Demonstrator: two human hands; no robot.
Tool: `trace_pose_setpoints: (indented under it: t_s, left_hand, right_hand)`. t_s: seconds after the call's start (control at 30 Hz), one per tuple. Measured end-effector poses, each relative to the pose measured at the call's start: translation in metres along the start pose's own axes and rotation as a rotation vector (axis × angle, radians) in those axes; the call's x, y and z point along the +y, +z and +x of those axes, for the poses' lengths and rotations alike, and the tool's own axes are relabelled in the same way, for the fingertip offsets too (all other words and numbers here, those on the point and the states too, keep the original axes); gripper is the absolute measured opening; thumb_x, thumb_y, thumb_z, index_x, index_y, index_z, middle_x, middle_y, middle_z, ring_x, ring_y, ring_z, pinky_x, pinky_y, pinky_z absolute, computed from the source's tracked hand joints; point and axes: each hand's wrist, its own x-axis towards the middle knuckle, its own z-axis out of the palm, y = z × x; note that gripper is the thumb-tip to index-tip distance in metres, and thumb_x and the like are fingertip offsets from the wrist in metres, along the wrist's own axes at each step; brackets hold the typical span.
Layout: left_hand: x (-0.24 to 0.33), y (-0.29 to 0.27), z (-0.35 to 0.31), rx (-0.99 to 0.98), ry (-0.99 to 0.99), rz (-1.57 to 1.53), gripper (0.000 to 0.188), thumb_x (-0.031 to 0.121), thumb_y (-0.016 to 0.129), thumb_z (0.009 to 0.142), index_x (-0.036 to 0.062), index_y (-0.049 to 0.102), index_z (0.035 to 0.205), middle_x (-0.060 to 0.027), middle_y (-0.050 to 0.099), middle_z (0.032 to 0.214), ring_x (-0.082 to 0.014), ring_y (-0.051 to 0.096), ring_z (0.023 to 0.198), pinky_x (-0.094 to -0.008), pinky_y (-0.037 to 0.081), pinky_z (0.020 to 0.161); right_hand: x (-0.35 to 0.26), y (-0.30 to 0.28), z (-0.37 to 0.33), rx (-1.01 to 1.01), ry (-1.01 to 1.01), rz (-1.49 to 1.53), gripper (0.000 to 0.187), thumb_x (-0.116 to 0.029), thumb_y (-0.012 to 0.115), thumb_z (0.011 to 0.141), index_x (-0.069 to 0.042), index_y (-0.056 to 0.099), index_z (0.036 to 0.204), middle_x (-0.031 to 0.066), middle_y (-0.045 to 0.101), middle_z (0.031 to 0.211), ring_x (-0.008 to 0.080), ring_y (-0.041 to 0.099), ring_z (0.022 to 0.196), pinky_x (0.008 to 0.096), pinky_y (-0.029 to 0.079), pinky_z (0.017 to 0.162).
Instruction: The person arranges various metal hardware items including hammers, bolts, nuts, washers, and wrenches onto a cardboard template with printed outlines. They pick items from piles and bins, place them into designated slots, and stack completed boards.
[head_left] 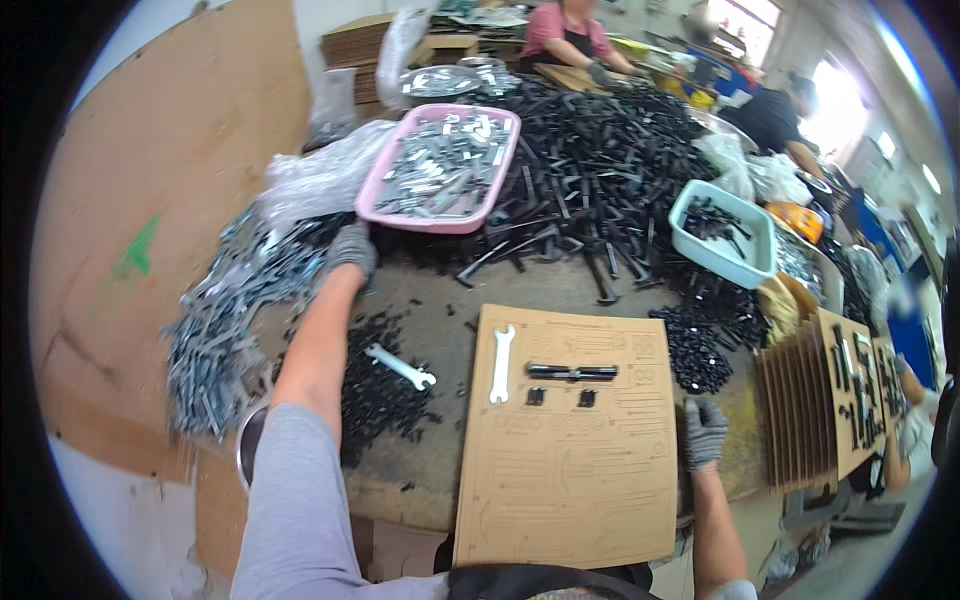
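My left hand (pixel 352 254), in a grey glove, reaches to the near left corner of a pink basin (pixel 368 196) full of silvery metal parts. Its fingertips are lost among dark parts there, so their grip is hidden. By the right edge of a printed cardboard sheet (pixel 570 460), my gloved right hand (pixel 706 434) is curled closed; what it holds, if anything, is not visible. On the sheet lie an open-end wrench (pixel 502 364), a black rod-like part (pixel 572 372) and two small groups of black pieces (pixel 536 397). Another wrench (pixel 400 367) rests on small black parts left of the sheet.
Long silvery parts (pixel 215 330) are heaped at the left, black parts (pixel 590 150) at the back. A light blue tub (pixel 722 262) stands right of small black pieces (pixel 697 355). Cardboard sheets (pixel 800 410) stand upright at the right. People (pixel 570 40) work beyond the table.
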Motion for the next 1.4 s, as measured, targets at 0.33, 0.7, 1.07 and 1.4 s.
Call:
trace_pose_setpoints:
  t_s: [0.33,0.7,1.07,1.4]
  left_hand:
    - [-0.002,-0.023,-0.118,-0.192,0.235,-0.263,0.037,0.013,0.057,0.086,0.0115,0.054,0.123,-0.016,0.062,0.113,-0.0324,0.058,0.107,-0.0375,0.044,0.093]
    - [0.106,-0.103,-0.22,-0.303,0.487,-1.054,0.038,0.009,0.054,0.09,0.0057,0.052,0.127,-0.01,0.059,0.122,-0.0155,0.058,0.103,-0.0305,0.048,0.088]
    - [0.28,-0.091,-0.365,-0.649,0.673,-0.776,0.048,0.027,0.056,0.091,0.0056,0.045,0.133,-0.0167,0.061,0.115,-0.0322,0.058,0.109,-0.0372,0.046,0.094]
    - [0.308,-0.107,-0.295,-0.348,0.671,-0.195,0.049,0.055,0.052,0.088,0.0095,0.07,0.086,-0.0141,0.066,0.083,-0.0296,0.064,0.078,-0.041,0.05,0.071]
  right_hand:
    - [0.009,0.002,0.003,0.0,0.047,0.186,0.022,-0.017,0.063,0.089,0.004,0.065,0.09,0.0093,0.067,0.08,0.0123,0.056,0.074,0.0302,0.048,0.071]
    - [-0.095,-0.044,-0.005,-0.252,0.113,0.466,0.028,-0.028,0.063,0.089,-0.001,0.068,0.095,0.0028,0.062,0.072,0.0105,0.056,0.063,0.0259,0.047,0.058]
    - [-0.113,-0.034,-0.046,-0.466,0.333,0.933,0.028,-0.026,0.055,0.095,-0.002,0.063,0.107,0.0088,0.067,0.099,0.0128,0.062,0.087,0.0276,0.052,0.074]
    - [-0.097,-0.048,0.003,-0.289,-0.396,-0.214,0.021,-0.03,0.059,0.088,-0.01,0.065,0.093,0.0088,0.065,0.081,0.0268,0.064,0.072,0.038,0.051,0.065]
